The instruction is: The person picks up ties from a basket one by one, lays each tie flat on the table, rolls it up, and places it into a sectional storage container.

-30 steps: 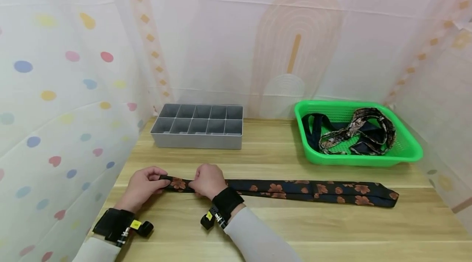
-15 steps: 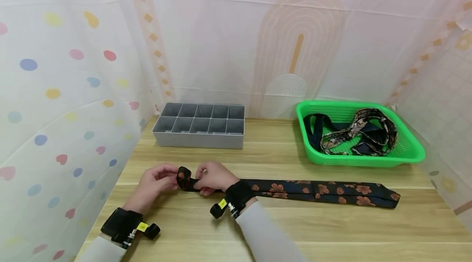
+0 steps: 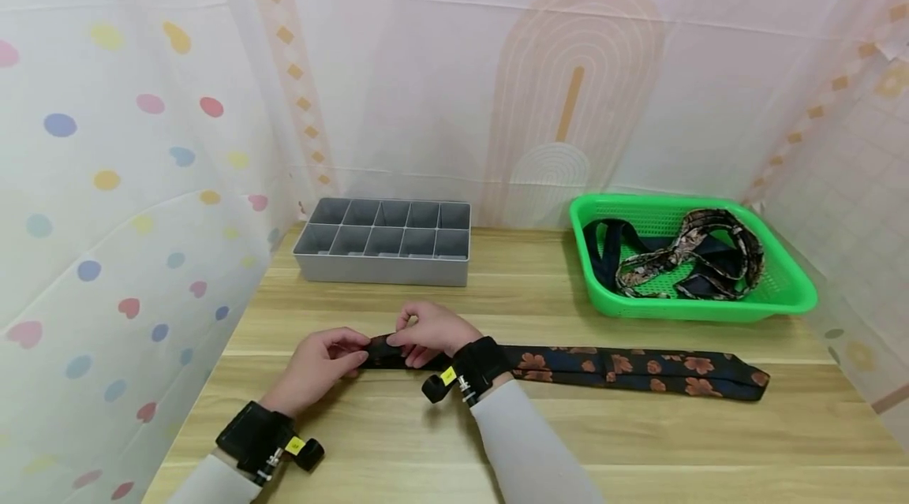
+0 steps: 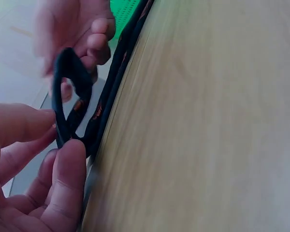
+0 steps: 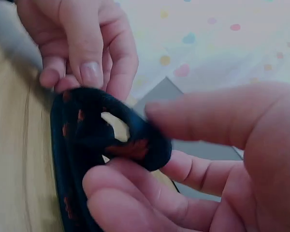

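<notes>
A dark necktie with orange-brown flowers point(image 3: 639, 370) lies lengthwise on the table, its pointed wide end to the right. At the left its narrow end is turned back into a small loop point(image 4: 63, 96). My left hand point(image 3: 319, 362) pinches the base of that loop between thumb and fingers. On the loop's other side, my right hand point(image 3: 436, 328) holds the band, thumb on top and fingers beneath, as the right wrist view shows point(image 5: 130, 150). Part of the tie is hidden behind the right hand and wrist in the head view.
Behind the hands stands a grey divided organizer box point(image 3: 383, 271) with two rows of compartments. A green plastic basket point(image 3: 710, 308) at the back right holds dark and patterned neckties point(image 3: 682, 252). Patterned curtains point(image 3: 426, 78) hang close behind and at the sides of the wooden table point(image 3: 639, 449).
Both hands have moved to the right along the tie. The narrow end, flat a second ago, has been lifted and folded over into a loop. The wide end has not moved.
</notes>
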`<state>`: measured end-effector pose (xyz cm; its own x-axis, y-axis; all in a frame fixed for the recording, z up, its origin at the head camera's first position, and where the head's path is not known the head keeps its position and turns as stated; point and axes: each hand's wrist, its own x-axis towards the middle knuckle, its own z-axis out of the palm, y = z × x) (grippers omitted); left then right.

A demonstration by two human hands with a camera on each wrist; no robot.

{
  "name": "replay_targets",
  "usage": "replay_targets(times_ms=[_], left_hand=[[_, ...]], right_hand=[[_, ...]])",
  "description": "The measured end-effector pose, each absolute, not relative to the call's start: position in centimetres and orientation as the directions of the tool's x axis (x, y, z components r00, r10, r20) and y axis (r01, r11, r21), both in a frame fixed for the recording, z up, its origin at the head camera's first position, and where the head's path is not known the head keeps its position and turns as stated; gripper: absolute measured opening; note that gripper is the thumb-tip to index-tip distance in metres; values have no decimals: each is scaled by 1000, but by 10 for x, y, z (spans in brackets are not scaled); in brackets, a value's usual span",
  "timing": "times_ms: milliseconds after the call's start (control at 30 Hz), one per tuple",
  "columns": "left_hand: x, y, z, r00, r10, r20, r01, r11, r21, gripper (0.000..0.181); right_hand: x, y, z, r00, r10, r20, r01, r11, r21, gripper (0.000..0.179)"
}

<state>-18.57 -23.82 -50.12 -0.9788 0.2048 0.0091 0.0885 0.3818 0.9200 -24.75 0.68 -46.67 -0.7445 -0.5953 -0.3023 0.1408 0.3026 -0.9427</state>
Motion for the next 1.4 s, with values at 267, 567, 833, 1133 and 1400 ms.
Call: replay_targets(times_ms=[267, 567, 833, 1133, 1400], left_hand=[[-184, -235, -498, -986, 166, -32, 44, 436, 899, 25], [-186, -231, -498, -986, 131, -99, -38, 406, 913, 34], [-189, -226, -497, -980, 110, -164, -117, 344, 931, 47], [-201, -210, -495, -977, 52, -208, -160, 472, 867, 51], [-204, -199, -482, -995, 39, -97, -47, 659, 751, 42]], right_hand=[[-243, 8, -468, -823, -476, -309, 54, 477, -877, 23], [-247, 11, -473, -832, -464, -305, 37, 503, -864, 23], [-247, 14, -486, -859, -455, -233, -73, 561, -825, 31], [-242, 19, -491, -887, -428, -172, -116, 569, -814, 33], [-241, 13, -488, -889, -427, -166, -111, 553, -826, 33]])
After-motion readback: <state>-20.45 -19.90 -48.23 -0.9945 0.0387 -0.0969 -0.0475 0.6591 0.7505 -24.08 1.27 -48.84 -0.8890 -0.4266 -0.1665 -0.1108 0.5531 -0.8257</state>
